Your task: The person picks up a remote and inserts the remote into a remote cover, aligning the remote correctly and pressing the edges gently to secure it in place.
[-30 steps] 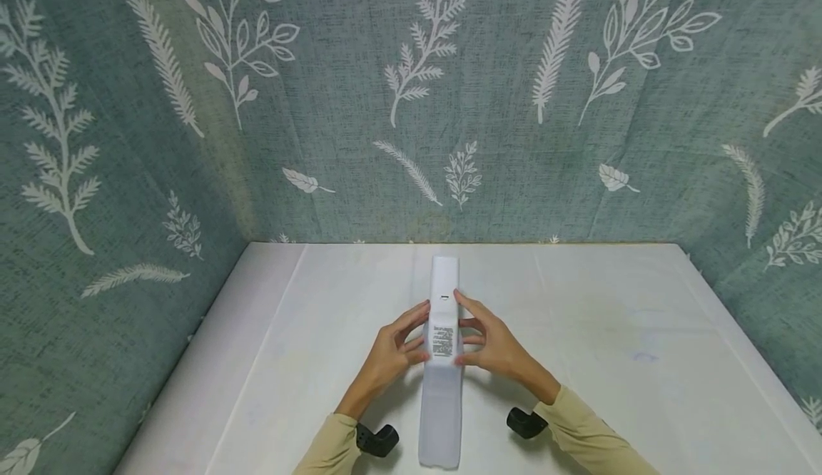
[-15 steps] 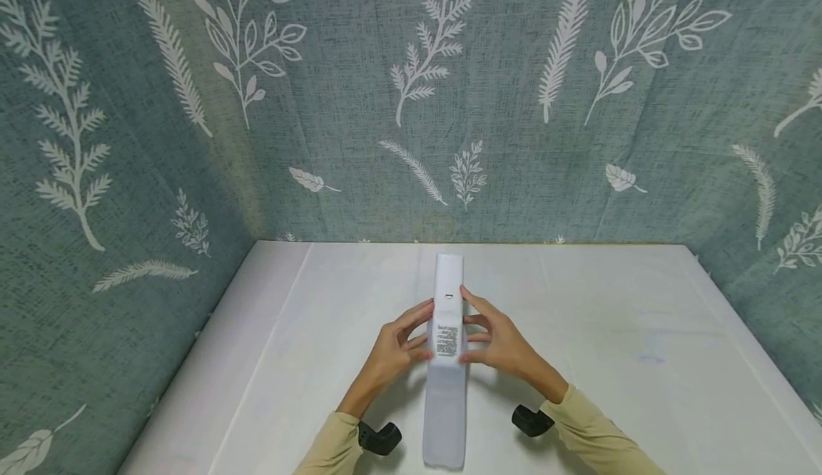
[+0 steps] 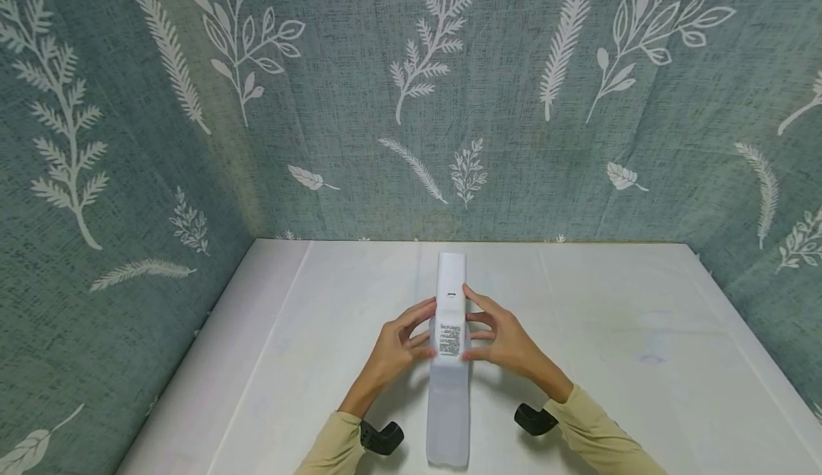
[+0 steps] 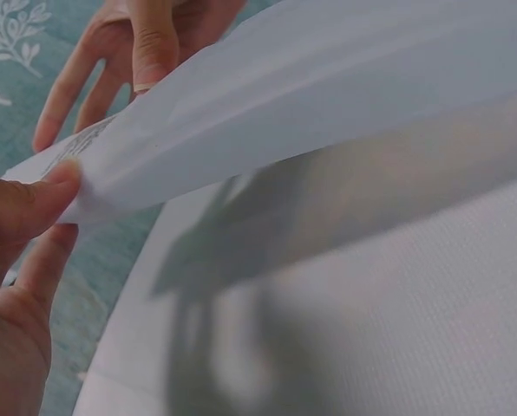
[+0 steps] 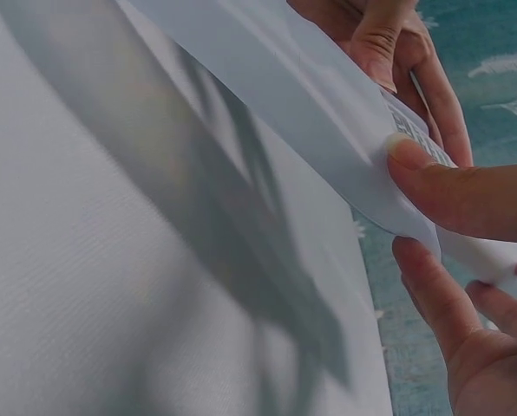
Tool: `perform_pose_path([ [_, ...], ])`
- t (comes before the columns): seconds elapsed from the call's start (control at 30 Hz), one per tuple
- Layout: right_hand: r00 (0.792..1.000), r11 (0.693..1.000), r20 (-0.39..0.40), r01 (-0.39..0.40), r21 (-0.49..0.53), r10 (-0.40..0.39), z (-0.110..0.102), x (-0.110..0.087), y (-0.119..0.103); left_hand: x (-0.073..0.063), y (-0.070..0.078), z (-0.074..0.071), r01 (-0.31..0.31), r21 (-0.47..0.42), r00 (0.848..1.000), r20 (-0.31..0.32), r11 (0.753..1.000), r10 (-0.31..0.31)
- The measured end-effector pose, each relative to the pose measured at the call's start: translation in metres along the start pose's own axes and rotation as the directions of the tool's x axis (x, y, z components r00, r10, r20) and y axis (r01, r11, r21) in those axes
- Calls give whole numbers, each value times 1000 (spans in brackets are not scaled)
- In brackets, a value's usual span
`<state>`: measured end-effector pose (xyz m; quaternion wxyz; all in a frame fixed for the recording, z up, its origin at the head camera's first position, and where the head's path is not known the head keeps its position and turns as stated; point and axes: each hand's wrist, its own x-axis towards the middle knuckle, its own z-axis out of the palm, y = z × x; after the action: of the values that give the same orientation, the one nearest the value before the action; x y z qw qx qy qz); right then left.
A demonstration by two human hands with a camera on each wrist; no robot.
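A long, narrow white device (image 3: 452, 272) lies lengthwise before me in the head view, held above the white table. It has a small dark slot and a label (image 3: 449, 339) of dark print. Its near part (image 3: 448, 414) is a wider, smooth, pale bluish-white length; I cannot tell the device's exact kind. My left hand (image 3: 393, 346) pinches its left edge beside the label, thumb on the near side. Opposite, my right hand (image 3: 507, 339) pinches the right edge. In the right wrist view, the right thumb (image 5: 449, 186) lies over the device and fingers sit below it.
The white table (image 3: 610, 332) spreads out on both sides, with faint bluish marks at right. Green leaf-patterned cloth (image 3: 347, 104) rises behind it and at both sides. A black wrist camera (image 3: 382, 438) sits at the left wrist, another black camera (image 3: 535, 419) at the right.
The whole head view has shifted slightly, so hands and device appear a little farther right. Both hands keep the same hold on the white device.
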<state>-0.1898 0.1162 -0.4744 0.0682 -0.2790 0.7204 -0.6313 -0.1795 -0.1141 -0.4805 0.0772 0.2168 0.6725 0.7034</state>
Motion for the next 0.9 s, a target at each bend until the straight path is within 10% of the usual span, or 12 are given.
perform_pose_path([
  [0.9,1000,1000,-21,10,3,-10,-2,1,-9,2,9,2,17,-9,998,-58,1000,-18],
])
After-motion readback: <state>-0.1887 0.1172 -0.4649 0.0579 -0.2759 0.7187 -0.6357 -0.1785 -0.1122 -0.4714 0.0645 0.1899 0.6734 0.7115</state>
